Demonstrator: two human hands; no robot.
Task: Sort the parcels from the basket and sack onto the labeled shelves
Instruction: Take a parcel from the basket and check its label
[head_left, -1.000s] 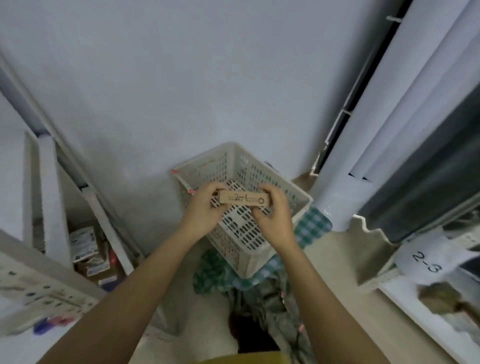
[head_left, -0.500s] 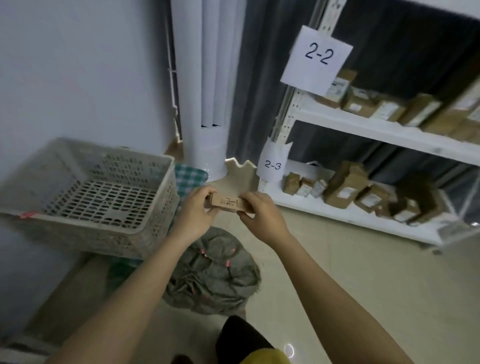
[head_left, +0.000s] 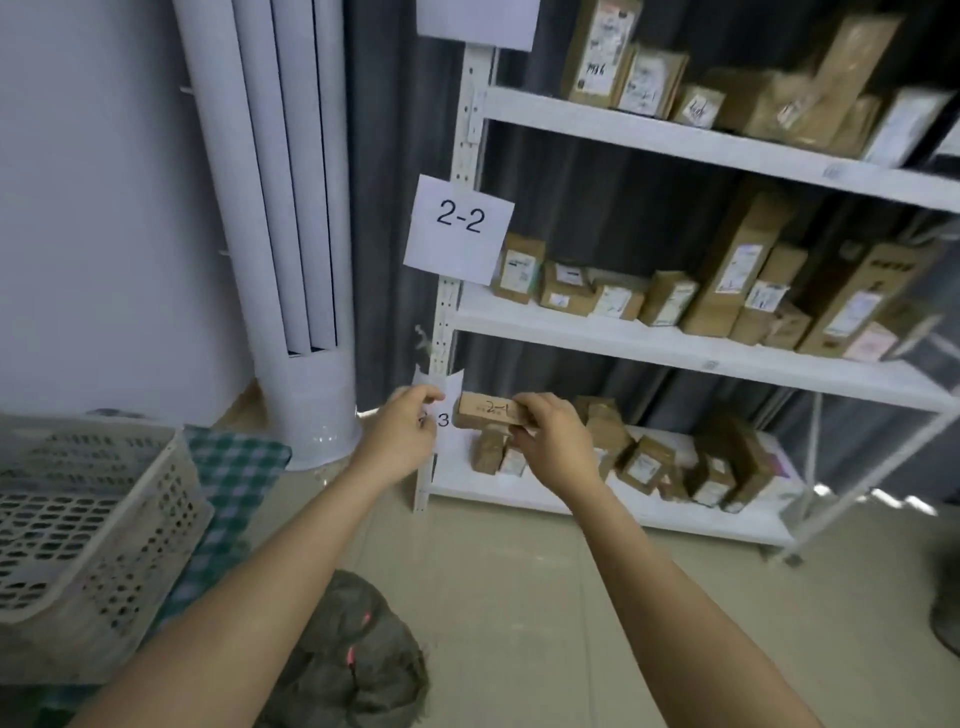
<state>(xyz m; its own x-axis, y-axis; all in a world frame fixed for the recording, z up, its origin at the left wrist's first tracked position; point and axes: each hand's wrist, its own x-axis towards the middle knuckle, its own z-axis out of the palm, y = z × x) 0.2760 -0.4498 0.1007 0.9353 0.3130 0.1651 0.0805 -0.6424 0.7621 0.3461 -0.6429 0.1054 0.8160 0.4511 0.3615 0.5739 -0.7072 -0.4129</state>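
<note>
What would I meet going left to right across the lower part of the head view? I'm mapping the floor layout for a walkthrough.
Basket → checked cloth → sack → left hand → parcel marked 2-1 → right hand → bottom shelf of boxes.

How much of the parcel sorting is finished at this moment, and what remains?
Done: many parcels stand on the shelves, and the basket looks empty.
In hand: the right hand grips a small parcel marked 2-1; the left hand is off it.
Left: shelve this parcel; the sack cannot be judged.
</note>
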